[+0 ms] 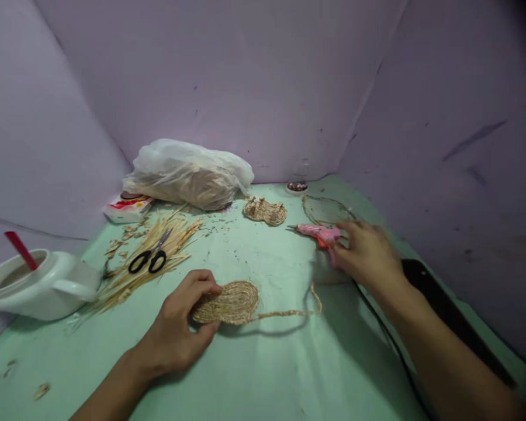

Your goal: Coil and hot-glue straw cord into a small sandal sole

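Lilac walls [245, 76] surround the green desk [263, 380]. Left hand [179, 324] has its fingers pinching the coiled oval mat [237, 301], centrally placed. Right hand [370, 251] is at the pink glue gun [314, 230]; finger closure cannot be told.

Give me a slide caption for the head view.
Left hand holding an oval piece of coiled tan cord, right hand at a pink plastic glue gun.

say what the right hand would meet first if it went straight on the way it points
The right hand would probably meet the pink glue gun first; motion blur hides whether they already touch.
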Tool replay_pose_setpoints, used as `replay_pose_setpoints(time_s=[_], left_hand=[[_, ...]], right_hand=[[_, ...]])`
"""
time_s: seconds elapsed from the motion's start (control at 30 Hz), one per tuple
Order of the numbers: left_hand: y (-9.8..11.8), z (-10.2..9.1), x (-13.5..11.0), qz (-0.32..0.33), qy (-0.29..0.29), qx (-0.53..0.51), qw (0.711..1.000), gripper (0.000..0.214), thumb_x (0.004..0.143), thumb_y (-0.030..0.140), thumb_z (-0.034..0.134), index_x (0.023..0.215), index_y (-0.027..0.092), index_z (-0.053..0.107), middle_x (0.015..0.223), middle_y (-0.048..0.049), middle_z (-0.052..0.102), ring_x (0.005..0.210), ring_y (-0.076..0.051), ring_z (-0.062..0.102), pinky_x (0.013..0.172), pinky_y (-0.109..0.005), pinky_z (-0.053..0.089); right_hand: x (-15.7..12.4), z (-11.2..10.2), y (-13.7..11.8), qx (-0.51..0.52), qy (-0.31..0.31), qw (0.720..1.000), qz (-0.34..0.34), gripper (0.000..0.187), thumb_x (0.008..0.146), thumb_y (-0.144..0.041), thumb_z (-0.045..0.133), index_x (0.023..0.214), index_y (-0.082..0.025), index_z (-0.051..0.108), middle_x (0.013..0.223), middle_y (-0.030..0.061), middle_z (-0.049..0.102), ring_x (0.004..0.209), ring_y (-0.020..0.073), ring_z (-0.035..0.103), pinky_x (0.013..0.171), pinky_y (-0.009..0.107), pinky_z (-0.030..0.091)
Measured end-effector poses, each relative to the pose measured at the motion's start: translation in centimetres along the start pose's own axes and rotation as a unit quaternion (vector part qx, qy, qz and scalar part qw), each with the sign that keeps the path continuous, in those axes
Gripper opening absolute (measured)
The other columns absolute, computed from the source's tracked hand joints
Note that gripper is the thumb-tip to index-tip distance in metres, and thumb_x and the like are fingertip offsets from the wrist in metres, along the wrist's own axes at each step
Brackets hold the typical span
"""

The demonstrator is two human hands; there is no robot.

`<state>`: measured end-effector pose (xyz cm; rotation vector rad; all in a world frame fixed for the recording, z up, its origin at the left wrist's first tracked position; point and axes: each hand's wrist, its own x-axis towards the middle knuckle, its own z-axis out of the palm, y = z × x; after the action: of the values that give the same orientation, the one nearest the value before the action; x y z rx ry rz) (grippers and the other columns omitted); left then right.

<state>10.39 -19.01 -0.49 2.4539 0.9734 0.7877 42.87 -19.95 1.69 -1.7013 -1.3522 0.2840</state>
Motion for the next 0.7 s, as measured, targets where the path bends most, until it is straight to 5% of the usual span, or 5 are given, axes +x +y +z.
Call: replay_pose_setpoints(time_s=[0.07, 0.17, 0.37, 0.57, 0.7], left_hand=[[-0.2, 0.2, 0.2, -0.002, -0.008, -0.001, 1.0, 0.033, 0.072, 0.009, 0.054, 0.103, 0.017, 0.051, 0.108, -0.01, 0.052, 0.09, -0.019, 0.057, 0.069, -0.028, 0.051], [-0.3, 0.5, 0.4, 0.0, -0.039, -0.006, 0.999, 0.035, 0.071, 0.008, 0.054, 0.105, 0.017, 0.052, 0.109, -0.0097, 0.051, 0.095, -0.019, 0.056, 0.074, -0.029, 0.05], [-0.4, 1.3, 0.8, 0.003, -0.093, 0.002, 0.996, 0.039, 0.066, 0.006, 0.054, 0.104, 0.017, 0.054, 0.111, -0.0094, 0.051, 0.107, -0.023, 0.051, 0.093, -0.037, 0.045], [-0.7, 0.9, 1.2, 0.021, -0.123, 0.042, 0.991, 0.037, 0.067, 0.012, 0.06, 0.104, 0.017, 0.057, 0.108, -0.0088, 0.055, 0.108, -0.025, 0.048, 0.1, -0.044, 0.036], [-0.6, 0.3, 1.4, 0.027, -0.17, 0.041, 0.984, 0.054, 0.07, 0.033, 0.07, 0.119, 0.019, 0.052, 0.12, -0.0105, 0.052, 0.117, -0.03, 0.042, 0.103, -0.049, 0.03]], right_hand=[[-2.4, 0.3, -2.0, -0.02, -0.023, 0.998, -0.05, 0.016, 0.078, -0.03, 0.061, 0.086, -0.019, 0.068, 0.093, 0.0101, 0.069, 0.089, 0.0249, 0.062, 0.071, 0.035, 0.046], [-5.9, 1.4, -3.9, -0.006, -0.201, 0.977, -0.069, 0.018, 0.08, -0.038, 0.063, 0.085, -0.022, 0.069, 0.087, 0.0049, 0.072, 0.079, 0.0214, 0.063, 0.071, 0.035, 0.046], [-8.6, 3.8, -3.0, -0.087, -0.317, 0.929, -0.168, 0.014, 0.079, -0.03, 0.068, 0.088, -0.019, 0.066, 0.084, 0.0043, 0.07, 0.078, 0.0203, 0.062, 0.067, 0.032, 0.042], [-9.2, 4.9, -2.4, -0.126, -0.301, 0.929, -0.172, 0.007, 0.085, -0.024, 0.06, 0.083, -0.021, 0.067, 0.079, 0.0009, 0.069, 0.075, 0.0174, 0.063, 0.06, 0.027, 0.038], [-9.4, 5.2, -2.3, -0.121, -0.287, 0.937, -0.157, 0.007, 0.084, -0.025, 0.061, 0.081, -0.022, 0.068, 0.078, 0.0004, 0.069, 0.072, 0.0163, 0.062, 0.058, 0.026, 0.037]])
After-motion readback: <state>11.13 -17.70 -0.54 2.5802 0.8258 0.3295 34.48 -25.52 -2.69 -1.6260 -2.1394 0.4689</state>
